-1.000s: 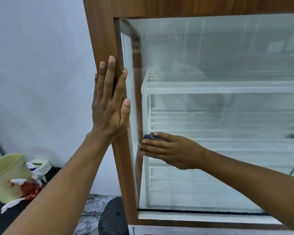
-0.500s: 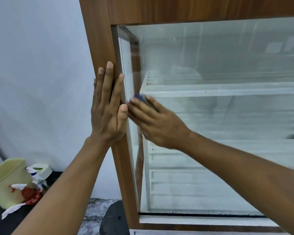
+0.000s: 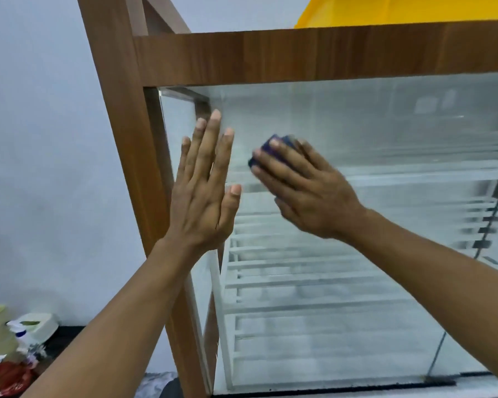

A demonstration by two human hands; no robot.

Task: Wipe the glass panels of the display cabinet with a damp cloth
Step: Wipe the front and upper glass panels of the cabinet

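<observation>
The left grip (image 3: 204,193) is released, fingers straight and palm flat at the left edge of the front glass panel (image 3: 371,130). Just beside it, the right grip (image 3: 308,191) presses a bunched dark blue cloth (image 3: 283,139) against the upper glass, fingers laid nearly straight over it. Behind the glass run white slatted shelves (image 3: 299,282). Above sits the wooden cabinet frame (image 3: 299,56), carrying something yellow (image 3: 385,10).

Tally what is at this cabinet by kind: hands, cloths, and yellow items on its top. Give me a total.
Hands: 2 (left hand flat with straight fingers, right hand pressing the cloth)
Blue cloth: 1
Yellow item on top of the cabinet: 1
Total: 4
</observation>
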